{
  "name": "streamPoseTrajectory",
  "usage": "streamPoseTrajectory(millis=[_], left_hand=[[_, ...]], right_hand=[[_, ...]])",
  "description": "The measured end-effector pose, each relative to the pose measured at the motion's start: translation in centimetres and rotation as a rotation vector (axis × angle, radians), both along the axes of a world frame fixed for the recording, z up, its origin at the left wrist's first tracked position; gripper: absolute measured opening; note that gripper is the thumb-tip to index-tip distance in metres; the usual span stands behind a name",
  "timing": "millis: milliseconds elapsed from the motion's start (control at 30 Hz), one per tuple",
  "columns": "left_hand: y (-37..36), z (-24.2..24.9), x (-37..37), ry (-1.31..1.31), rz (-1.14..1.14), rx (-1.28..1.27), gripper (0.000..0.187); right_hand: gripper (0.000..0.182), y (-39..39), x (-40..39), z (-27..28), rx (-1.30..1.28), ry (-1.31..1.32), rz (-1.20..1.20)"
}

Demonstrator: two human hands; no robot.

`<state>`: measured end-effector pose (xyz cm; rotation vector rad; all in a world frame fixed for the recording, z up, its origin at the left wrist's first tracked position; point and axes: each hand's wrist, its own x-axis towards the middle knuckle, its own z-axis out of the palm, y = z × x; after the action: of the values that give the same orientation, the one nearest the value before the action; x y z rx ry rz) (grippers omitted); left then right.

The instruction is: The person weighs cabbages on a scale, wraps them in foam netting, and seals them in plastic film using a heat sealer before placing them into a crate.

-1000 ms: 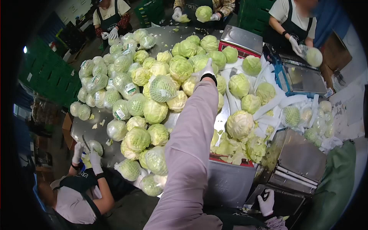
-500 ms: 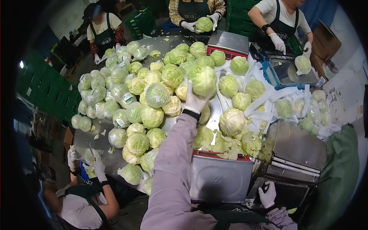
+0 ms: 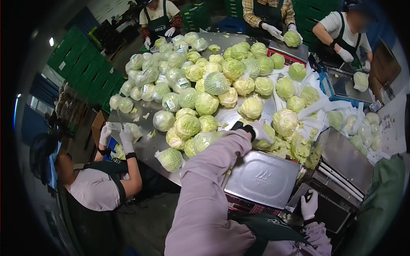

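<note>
My left hand (image 3: 260, 130), in a white glove, is closed over a green cabbage (image 3: 267, 139), low above the near side of the steel table, just behind the flat-topped scale (image 3: 262, 178). Part of the cabbage is hidden by the hand. A pale cabbage (image 3: 251, 107) rests just beyond my wrist, and another (image 3: 285, 122) lies to the right. Loose leaves (image 3: 299, 147) are heaped beside the scale. At lower right, my gloved right hand (image 3: 309, 205) grips the dark handle of what looks like a knife (image 3: 297, 198), its flat grey blade pointing left.
Bare and net-wrapped cabbages (image 3: 216, 83) cover the table's middle; bagged ones (image 3: 149, 74) lie at far left. A steel wrapping machine (image 3: 341, 160) stands at right. One person (image 3: 102, 179) works at left, several others across the table. Green crates (image 3: 81, 64) are stacked behind.
My left hand has brought the cabbage down and towards me, from above the pile to beside the scale. My view has shifted left. The right hand keeps its grip near the machine.
</note>
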<state>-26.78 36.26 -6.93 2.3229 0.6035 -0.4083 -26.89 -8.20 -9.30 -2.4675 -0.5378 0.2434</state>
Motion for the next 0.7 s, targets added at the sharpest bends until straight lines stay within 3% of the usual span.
streamPoseTrajectory(millis=[100, 200, 233, 267, 300, 333, 367, 400, 467, 533, 567, 633, 700], left_hand=[[-0.8, -2.6, 0.9, 0.071, 0.013, 0.083, 0.114], [-0.4, -5.3, 0.9, -0.268, 0.291, -0.17, 0.102], [0.6, -4.1, 0.3, -0.245, 0.34, -0.255, 0.097], [2.6, -5.5, 0.3, -0.311, 0.341, -0.127, 0.089], [4.7, -4.5, -0.7, -0.395, 0.396, -0.176, 0.08], [6.7, -0.8, -2.0, -0.197, 0.557, 0.041, 0.076], [10.0, -1.9, -3.3, -0.229, 0.74, 0.113, 0.082], [12.7, -3.1, -4.2, -0.348, 0.908, 0.356, 0.082], [17.1, -2.9, -5.9, -0.139, 1.229, 0.58, 0.099], [20.0, -2.9, -7.5, -0.033, 1.334, 0.432, 0.118], [20.9, -3.3, -7.1, -0.027, 1.327, 0.427, 0.118], [22.1, -3.0, -5.8, 0.15, 1.4, 0.078, 0.122], [20.9, -2.6, -4.2, 0.207, 1.43, 0.073, 0.124]], right_hand=[[0.038, -0.3, 0.0, -0.5, 0.017, -0.013, 0.009], [0.039, -0.6, 0.0, -0.9, 0.012, -0.03, 0.014], [0.039, -0.4, 0.0, -0.7, 0.015, -0.047, 0.019], [0.039, -0.3, -0.1, -0.6, 0.018, -0.062, 0.022], [0.039, -0.1, -0.1, -0.4, 0.013, -0.055, 0.012], [0.039, 0.1, -0.1, -0.2, 0.007, -0.042, 0.006], [0.038, 0.2, -0.1, -0.1, 0.001, -0.03, -0.001], [0.037, 0.3, 0.0, -0.1, 0.0, -0.029, -0.014], [0.037, 0.5, 0.1, 0.0, -0.01, -0.018, -0.029], [0.036, 0.8, 0.3, -0.1, -0.021, -0.007, -0.039], [0.036, 0.8, 0.4, -0.1, -0.032, 0.0, -0.041], [0.035, 0.8, 0.4, 0.0, -0.053, 0.011, -0.04], [0.035, 1.0, 0.5, 0.0, -0.062, 0.026, -0.059]])
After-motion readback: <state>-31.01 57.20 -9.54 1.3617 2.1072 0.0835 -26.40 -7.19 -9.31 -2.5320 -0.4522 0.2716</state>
